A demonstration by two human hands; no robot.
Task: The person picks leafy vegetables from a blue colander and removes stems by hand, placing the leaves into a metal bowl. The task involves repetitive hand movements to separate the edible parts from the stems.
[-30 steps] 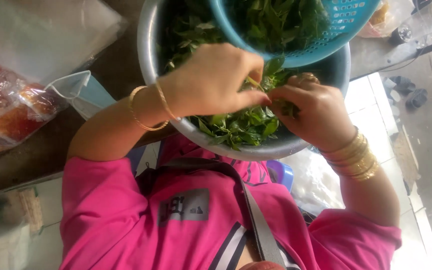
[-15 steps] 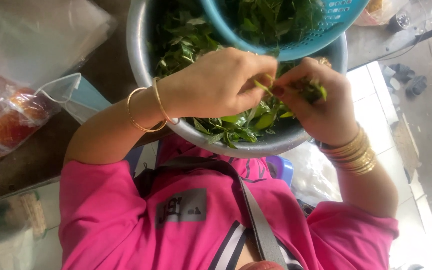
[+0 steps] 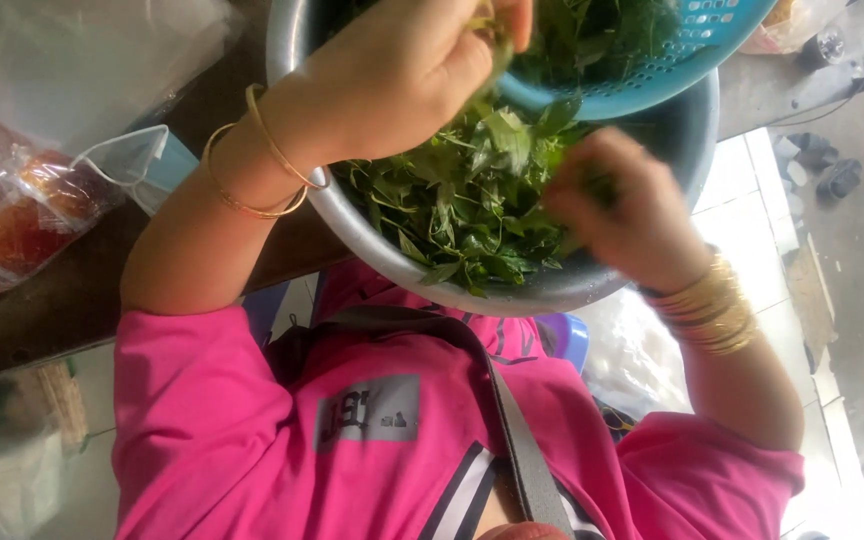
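Now the fingers [image 3: 457, 65] of our left hand [image 3: 392, 75] are closed in a pinch on a small green sprig [image 3: 497, 45], held just above the rim of the blue colander [image 3: 682, 60]. The colander sits tilted inside the far side of the metal bowl [image 3: 552, 290]. Our right hand [image 3: 622, 210] is low among the loose leaves [image 3: 462, 200] in the bowl. It is blurred, so we cannot tell if its fingers have closed on a stem or are only touching the leaves. We judge that the sprig should pass well over the colander rim before we open the pinch, so that no leaf falls back into the unsorted heap. The right hand should take only one stem at a time. The bowl hangs partly over the edge of the brown counter [image 3: 62, 300], so we should not press down on its near side.
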